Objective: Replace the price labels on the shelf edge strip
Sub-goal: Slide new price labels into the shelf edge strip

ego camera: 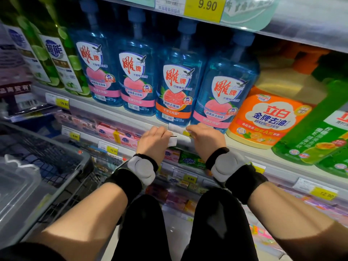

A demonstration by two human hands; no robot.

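Fingers of both hands, left hand and right hand, pinch a price label at the shelf edge strip.

Supermarket aisle, household cleaning section.

Shelves are stocked with rows of blue dish detergent bottles, yellow price labels are fitted along shelf edges, and a shopping cart is parked alongside.

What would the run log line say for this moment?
step: label swap | left hand: pinches small tool | right hand: on price label | place: shelf edge strip under blue bottles
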